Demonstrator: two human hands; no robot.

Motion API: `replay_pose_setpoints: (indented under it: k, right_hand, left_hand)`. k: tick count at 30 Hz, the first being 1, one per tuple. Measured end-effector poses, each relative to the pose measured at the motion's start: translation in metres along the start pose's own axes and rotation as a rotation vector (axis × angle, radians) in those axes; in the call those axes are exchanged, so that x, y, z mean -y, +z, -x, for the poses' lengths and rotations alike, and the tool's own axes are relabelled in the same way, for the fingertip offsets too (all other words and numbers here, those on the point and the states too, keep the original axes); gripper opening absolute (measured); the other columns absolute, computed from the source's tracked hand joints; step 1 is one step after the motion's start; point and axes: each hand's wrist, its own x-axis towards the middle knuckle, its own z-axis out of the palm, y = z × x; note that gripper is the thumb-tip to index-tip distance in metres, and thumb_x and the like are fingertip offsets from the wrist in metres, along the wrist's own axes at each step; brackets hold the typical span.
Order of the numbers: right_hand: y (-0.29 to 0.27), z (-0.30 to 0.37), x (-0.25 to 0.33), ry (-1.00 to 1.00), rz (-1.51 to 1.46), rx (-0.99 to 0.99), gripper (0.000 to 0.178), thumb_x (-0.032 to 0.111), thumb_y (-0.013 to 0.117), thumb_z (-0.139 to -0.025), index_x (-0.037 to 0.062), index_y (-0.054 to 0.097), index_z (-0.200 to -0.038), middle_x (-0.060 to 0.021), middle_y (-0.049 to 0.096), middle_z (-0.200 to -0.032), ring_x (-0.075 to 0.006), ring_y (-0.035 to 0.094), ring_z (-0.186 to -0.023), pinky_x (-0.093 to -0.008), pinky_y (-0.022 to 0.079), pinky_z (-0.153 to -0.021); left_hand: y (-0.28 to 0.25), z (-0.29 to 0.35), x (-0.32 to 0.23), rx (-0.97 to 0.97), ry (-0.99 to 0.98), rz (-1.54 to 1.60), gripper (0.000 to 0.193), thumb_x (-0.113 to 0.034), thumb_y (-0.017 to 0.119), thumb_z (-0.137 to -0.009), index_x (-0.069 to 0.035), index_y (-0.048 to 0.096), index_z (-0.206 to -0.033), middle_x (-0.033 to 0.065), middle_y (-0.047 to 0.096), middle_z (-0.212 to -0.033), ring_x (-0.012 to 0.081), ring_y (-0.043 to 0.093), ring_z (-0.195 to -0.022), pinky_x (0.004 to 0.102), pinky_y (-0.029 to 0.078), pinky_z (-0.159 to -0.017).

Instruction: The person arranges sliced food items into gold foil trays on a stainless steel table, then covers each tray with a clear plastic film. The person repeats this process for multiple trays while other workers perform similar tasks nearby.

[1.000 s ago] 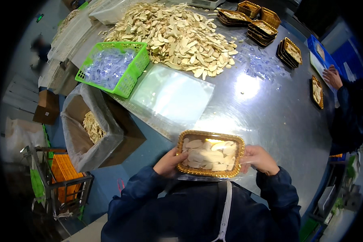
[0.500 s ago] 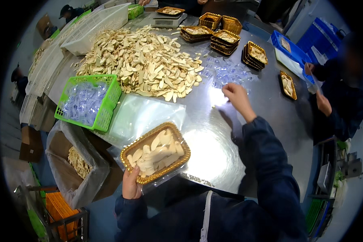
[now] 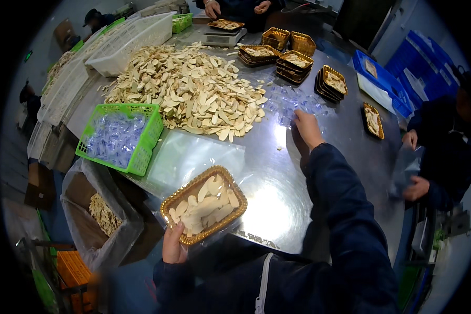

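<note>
One left hand (image 3: 174, 245) closed on tray (image 3: 214, 226)

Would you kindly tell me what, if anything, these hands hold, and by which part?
The left hand holds the bagged gold tray near its lower-left corner. The right hand is at the small packets; any grip there cannot be told.

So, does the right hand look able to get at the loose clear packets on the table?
Probably yes: the right hand is at the near edge of the loose packets, with nothing visibly between.
</note>
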Motion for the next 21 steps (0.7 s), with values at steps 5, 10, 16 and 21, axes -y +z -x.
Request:
replay_pose_setpoints:
  k: [5, 10, 16, 21]
  right_hand:
    - [-0.013, 0.011, 0.006, 0.066, 0.020, 0.013, 0.023, 0.005, 0.060, -0.084, 0.0021, 0.065, -0.107, -0.0226, 0.068, -0.094, -0.0402, 0.065, -0.090, -0.0451, 0.051, -0.079]
    - [-0.026, 0.015, -0.029, 0.019, -0.009, -0.423, 0.020, 0.003, 0.061, -0.084, 0.0039, 0.067, -0.103, -0.0179, 0.068, -0.089, -0.0337, 0.065, -0.082, -0.0394, 0.051, -0.072]
    - [-0.119, 0.040, 0.030, 0.355, -0.977, 0.040, 0.014, 0.006, 0.062, -0.088, 0.0020, 0.067, -0.100, -0.0001, 0.063, -0.078, -0.0083, 0.057, -0.065, -0.0235, 0.046, -0.059]
    - [-0.150, 0.102, 0.100, 0.231, -0.950, 0.315, 0.014, 0.006, 0.060, -0.090, 0.0010, 0.065, -0.102, 0.0012, 0.062, -0.078, -0.0046, 0.056, -0.067, -0.0210, 0.046, -0.056]
  left_hand:
    - [0.004, -0.007, 0.006, 0.043, -0.046, 0.005, 0.049, -0.014, 0.054, -0.099, 0.004, 0.038, -0.141, 0.0162, 0.051, -0.139, 0.0276, 0.053, -0.126, 0.0401, 0.043, -0.107]
    - [0.022, -0.013, 0.015, 0.087, -0.072, 0.026, 0.044, -0.013, 0.055, -0.099, 0.005, 0.044, -0.137, 0.0155, 0.057, -0.133, 0.0258, 0.057, -0.120, 0.0391, 0.045, -0.103]
    - [0.027, -0.012, 0.015, 0.102, -0.124, 0.039, 0.046, -0.014, 0.056, -0.098, 0.005, 0.044, -0.137, 0.0161, 0.057, -0.132, 0.0261, 0.058, -0.120, 0.0397, 0.045, -0.103]
    - [0.042, -0.018, 0.023, 0.192, -0.184, 0.051, 0.047, -0.015, 0.058, -0.098, 0.005, 0.043, -0.138, 0.0151, 0.057, -0.133, 0.0258, 0.058, -0.120, 0.0396, 0.045, -0.103]
